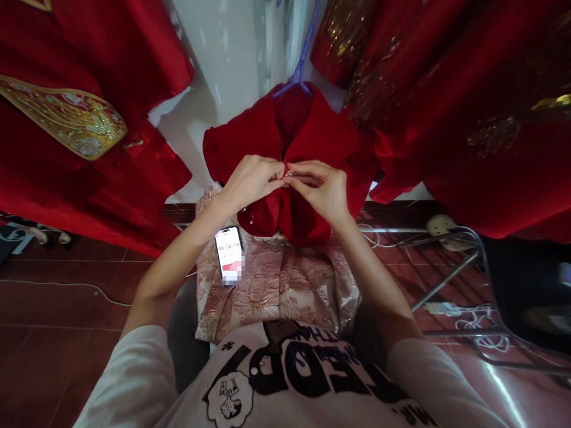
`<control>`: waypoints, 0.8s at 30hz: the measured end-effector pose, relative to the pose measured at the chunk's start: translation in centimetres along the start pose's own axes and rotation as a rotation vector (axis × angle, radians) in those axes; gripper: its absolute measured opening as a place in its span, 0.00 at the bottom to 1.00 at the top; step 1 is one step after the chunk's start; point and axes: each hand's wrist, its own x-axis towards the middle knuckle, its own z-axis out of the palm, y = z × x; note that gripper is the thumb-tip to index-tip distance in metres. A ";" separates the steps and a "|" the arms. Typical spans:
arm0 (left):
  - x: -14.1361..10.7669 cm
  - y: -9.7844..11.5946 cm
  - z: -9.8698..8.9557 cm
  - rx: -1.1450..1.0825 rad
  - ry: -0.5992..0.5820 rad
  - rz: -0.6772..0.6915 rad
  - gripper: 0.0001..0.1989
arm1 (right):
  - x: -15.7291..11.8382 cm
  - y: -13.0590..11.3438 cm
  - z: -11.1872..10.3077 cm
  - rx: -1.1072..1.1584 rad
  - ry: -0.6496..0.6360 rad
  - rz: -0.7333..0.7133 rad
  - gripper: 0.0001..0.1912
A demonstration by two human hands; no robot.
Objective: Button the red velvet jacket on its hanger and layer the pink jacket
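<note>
A red jacket (245,134) hangs in front of me on a purple hanger (301,68), with its lower part resting over my lap. At the middle of its front opening, my left hand (253,178) is closed, pinching the cloth edge between thumb and fingers. My right hand (328,189) meets it from the other side, thumb and fingertips pinched on the same spot. A small shiny ornament (289,173) shows between the fingertips; whether it is a button or a clasp I cannot tell. Other small shiny pieces sit lower on the jacket's left side.
Pink floral brocade cloth (261,291) covers my lap, with a lit phone (228,246) on it. Red garments with gold decoration (84,125) hang on the left, and more red garments (446,119) on the right. A metal-framed chair (482,255) and white cables (486,327) are at right.
</note>
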 end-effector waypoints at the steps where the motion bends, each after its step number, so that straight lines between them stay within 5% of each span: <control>1: 0.1 -0.1 0.0 0.007 -0.002 0.020 0.09 | 0.0 0.1 0.0 -0.009 -0.001 0.003 0.15; 13: 1.4 -0.9 0.6 0.172 -0.136 0.192 0.12 | 0.3 1.6 -0.1 -0.032 -0.020 -0.009 0.16; 24: -0.2 -1.2 1.1 -0.136 0.045 -0.032 0.03 | 0.5 1.5 -0.1 -0.041 -0.020 0.067 0.25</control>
